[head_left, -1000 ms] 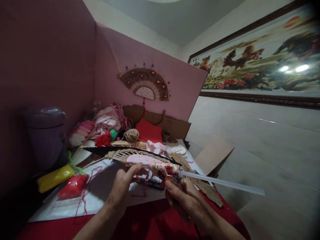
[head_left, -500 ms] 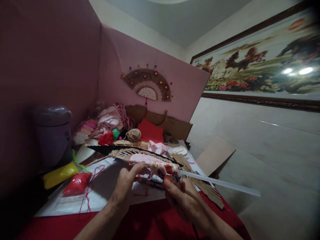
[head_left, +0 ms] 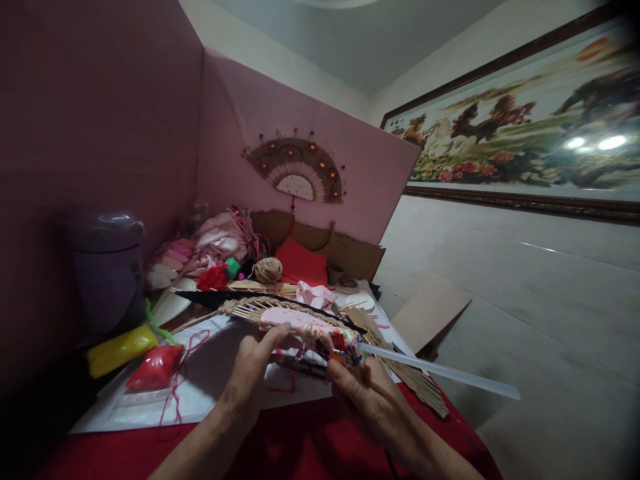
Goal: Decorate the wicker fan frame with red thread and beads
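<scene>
A fan-like piece (head_left: 290, 318) of thin sticks, braided twine and pink cloth is held above the table, tilted nearly edge-on. My left hand (head_left: 253, 363) grips its near edge, thumb on the pink cloth, with the other fingers hidden beneath. At its right end is flowered cloth (head_left: 345, 339), pinched between the thumb and fingers of my right hand (head_left: 363, 393). A translucent whitish stick (head_left: 445, 373) juts out to the right from this cloth. Red threads hang under the piece, close to my hands.
Twine ball (head_left: 268, 270), red sheets (head_left: 301, 261) and pink cloth (head_left: 220, 238) lie behind. Red (head_left: 155, 368) and yellow packets (head_left: 121, 350) are at left, near a lidded bin (head_left: 107, 280). Corrugated cardboard (head_left: 413, 380) lies right. A finished fan (head_left: 300, 167) hangs on the pink panel.
The outer end of the translucent stick has dipped slightly. My right hand has shifted very little, and my left hand stays in place on the piece.
</scene>
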A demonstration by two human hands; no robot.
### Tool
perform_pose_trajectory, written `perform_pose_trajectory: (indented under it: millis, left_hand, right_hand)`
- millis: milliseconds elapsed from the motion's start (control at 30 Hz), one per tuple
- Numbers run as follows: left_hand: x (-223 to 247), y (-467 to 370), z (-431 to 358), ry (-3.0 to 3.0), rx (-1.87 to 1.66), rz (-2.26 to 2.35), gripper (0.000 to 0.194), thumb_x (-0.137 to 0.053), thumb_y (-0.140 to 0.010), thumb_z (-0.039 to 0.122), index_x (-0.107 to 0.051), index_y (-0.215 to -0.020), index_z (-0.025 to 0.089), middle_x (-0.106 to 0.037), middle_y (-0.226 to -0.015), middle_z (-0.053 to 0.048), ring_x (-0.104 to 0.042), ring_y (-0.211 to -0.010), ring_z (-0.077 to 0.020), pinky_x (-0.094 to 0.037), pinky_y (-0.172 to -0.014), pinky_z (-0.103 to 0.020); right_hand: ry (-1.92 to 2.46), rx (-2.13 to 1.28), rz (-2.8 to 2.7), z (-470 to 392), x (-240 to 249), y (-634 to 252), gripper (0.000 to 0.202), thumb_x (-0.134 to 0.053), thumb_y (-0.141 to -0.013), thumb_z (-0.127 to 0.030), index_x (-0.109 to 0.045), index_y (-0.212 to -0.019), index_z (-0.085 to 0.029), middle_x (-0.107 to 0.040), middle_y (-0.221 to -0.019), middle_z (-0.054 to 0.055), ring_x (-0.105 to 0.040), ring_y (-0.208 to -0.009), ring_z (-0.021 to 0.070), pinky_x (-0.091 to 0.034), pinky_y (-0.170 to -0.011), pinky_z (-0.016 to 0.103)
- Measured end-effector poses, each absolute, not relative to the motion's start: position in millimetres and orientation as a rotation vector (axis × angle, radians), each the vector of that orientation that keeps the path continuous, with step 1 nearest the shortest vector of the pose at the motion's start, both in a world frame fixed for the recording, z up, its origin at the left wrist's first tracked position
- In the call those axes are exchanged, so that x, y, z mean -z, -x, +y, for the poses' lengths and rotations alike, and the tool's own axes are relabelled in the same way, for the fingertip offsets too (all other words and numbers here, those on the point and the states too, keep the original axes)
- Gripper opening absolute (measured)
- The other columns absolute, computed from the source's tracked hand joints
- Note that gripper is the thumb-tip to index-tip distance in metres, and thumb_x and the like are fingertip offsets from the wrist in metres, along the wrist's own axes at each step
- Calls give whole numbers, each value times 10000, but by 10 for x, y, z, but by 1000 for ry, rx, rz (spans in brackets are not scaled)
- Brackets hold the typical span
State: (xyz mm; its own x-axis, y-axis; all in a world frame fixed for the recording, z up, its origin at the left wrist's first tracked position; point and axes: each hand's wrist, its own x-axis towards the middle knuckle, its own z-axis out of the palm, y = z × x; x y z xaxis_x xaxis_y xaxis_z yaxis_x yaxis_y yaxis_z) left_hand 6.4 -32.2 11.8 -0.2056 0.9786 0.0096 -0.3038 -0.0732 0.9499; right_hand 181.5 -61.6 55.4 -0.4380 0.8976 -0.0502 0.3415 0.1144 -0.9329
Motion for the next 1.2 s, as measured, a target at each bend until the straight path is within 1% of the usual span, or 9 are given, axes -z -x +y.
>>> perform_pose_trajectory:
  millis: [233,467,600,700,833,1000,1200]
  left_hand:
    - [-160,-58,-340,-932,-1486,1080,408,-602,-707,498,-702,-837,124,-727,-832,-118,-648,-866,-284,-452,-759,-379]
    - [-141,-64,-343,-933,-1498,1085,399,-592,-718,496,-689,-870,140,-722,-856,-103,-644,-870,-271,-448,-753,-374]
    - [-127,-68,-335,-915,-1508,1092,431,-600,-707,509,-688,-898,133,-720,-877,-110,-640,-886,-281,-446,-760,-382]
    - [-133,-69,-334,-918,-1511,1083,411,-601,-708,502,-688,-879,138,-721,-871,-106,-645,-869,-279,-445,-746,-375]
    - [-140,-70,-334,-917,-1503,1089,389,-600,-707,495,-682,-860,147,-722,-862,-104,-646,-869,-277,-443,-739,-366]
    - [-129,-73,-330,-908,-1513,1111,399,-595,-702,499,-678,-870,148,-722,-878,-108,-645,-878,-279,-447,-738,-367]
    - [-134,-60,-335,-936,-1489,1102,404,-590,-715,499,-669,-889,144,-717,-870,-103,-641,-889,-278,-445,-768,-384]
  right_hand:
    - [1214,-1261,-1868,-618,-580,-1835,493,-458,-845,-623,-361,-610,-201,-311,-528,-57,-236,-481,74,-185,-425,229]
    - [1284,-1234,-1844,-637,-588,-1871,526,-429,-850,-639,-322,-568,-207,-273,-477,-68,-208,-439,64,-144,-403,236]
    - [1261,-1242,-1859,-652,-580,-1886,506,-440,-851,-631,-345,-595,-206,-281,-490,-70,-210,-442,63,-152,-402,232]
    - [1258,-1254,-1848,-668,-579,-1894,499,-436,-854,-631,-368,-606,-203,-303,-478,-70,-220,-429,61,-159,-395,230]
    - [1291,-1271,-1827,-690,-567,-1915,523,-421,-854,-641,-356,-574,-205,-292,-457,-71,-223,-408,58,-150,-380,231]
    - [1316,-1276,-1774,-679,-532,-1959,500,-453,-840,-640,-361,-610,-206,-310,-476,-73,-226,-401,54,-151,-376,230]
    - [1342,-1294,-1778,-658,-504,-1974,512,-442,-847,-637,-359,-591,-201,-293,-458,-76,-221,-393,50,-149,-383,235]
